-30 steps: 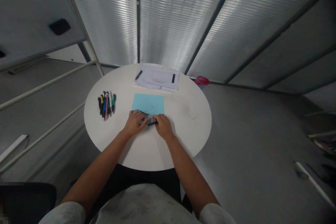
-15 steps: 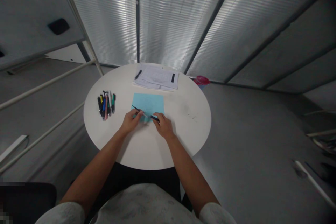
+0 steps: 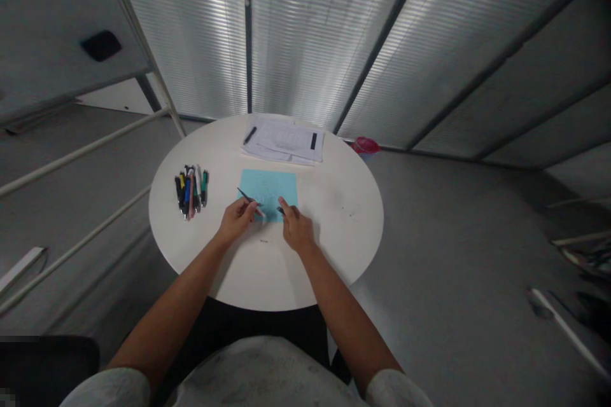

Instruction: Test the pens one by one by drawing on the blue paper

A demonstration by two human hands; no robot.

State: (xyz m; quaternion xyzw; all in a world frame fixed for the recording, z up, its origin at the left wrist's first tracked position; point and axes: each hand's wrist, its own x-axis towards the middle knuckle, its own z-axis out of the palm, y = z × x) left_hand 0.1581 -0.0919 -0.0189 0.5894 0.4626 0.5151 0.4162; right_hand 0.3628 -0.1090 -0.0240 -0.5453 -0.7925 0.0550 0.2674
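Note:
My left hand [image 3: 235, 221] is closed over the near left corner of a light-blue sheet [image 3: 279, 181]. Between its fingers is a slim dark pen part [image 3: 245, 194], pointing up to the left, with a pale piece at the fingertips. Opposite it, my right hand [image 3: 298, 229] grips a short black pen part [image 3: 280, 210], mostly hidden by the fingers. The two parts are apart, with a gap over the sheet. A tiny dark piece [image 3: 264, 241] lies on the white table just in front of the sheet, too small to name.
Several pens [image 3: 191, 191] lie bunched on the left of the round white table [image 3: 267, 286]. Behind the blue sheet are printed papers [image 3: 286, 140] with a black pen [image 3: 250, 135] on top. A red-rimmed bin [image 3: 365, 145] stands on the floor beyond the table.
The ends of the two held parts have moved apart. My right hand has turned, and its index finger points more forward. The tiny dark piece now shows on the table below the sheet.

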